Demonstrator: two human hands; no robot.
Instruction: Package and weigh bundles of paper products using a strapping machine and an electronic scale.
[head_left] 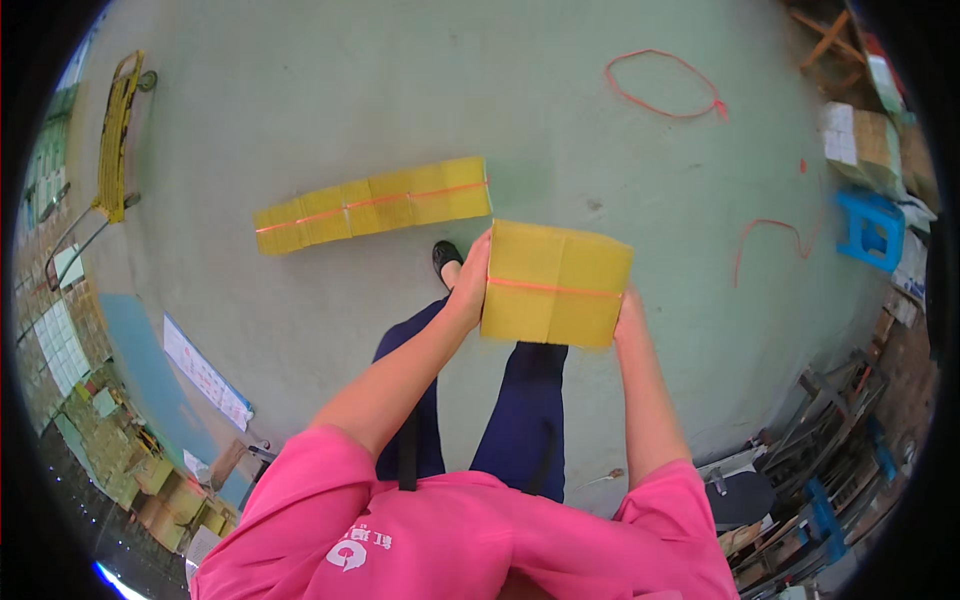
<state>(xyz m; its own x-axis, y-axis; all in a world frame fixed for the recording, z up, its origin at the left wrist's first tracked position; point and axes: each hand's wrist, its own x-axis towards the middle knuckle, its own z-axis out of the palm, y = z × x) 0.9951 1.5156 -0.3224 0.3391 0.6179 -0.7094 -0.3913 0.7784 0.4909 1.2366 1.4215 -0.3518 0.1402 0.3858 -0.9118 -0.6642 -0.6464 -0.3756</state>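
Between my two hands is a yellow block-shaped bundle with an orange-red string tied around its middle. My left hand presses against its left side, and my right hand grips the right side, its fingers partly hidden by the block. The bundle is held up in front of my legs. To the left of it on the floor lies a long yellow row of stacked pieces, with a similar orange-red string running along its length. What the yellow pieces are made of is hard to make out.
A loop of red string and a loose red strand lie on the green-grey floor. A yellow hand trolley stands at the far left. At the right are a blue plastic stool, boxes and metal racks.
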